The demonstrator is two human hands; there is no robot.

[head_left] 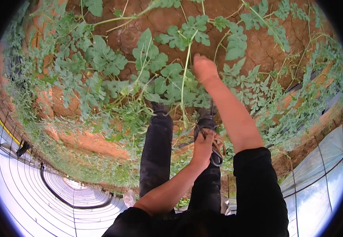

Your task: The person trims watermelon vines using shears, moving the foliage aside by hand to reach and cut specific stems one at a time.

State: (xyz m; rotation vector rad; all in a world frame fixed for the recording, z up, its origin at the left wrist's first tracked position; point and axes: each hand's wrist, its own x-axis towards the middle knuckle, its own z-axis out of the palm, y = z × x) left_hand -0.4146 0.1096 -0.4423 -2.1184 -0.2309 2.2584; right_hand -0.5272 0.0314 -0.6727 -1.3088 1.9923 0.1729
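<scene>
My left hand [203,149] is closed round a looped bundle of thin black and tan strips [217,155], in front of my right leg. The exact kind of strip cannot be made out. My right hand [205,68] reaches forward and down among watermelon vines, its fingers curled close to the cracked brown soil [147,21]. A long pale green stem [186,75] with lobed leaves [189,31] at its far end runs just left of that hand. What the right fingers pinch, if anything, is hidden.
My legs [155,150] stand among the plants, with leafy vines [100,55] spreading to the left and more vines [250,87] to the right. Behind me are a hooped greenhouse cover [72,193] and a clear plastic sheet [317,166].
</scene>
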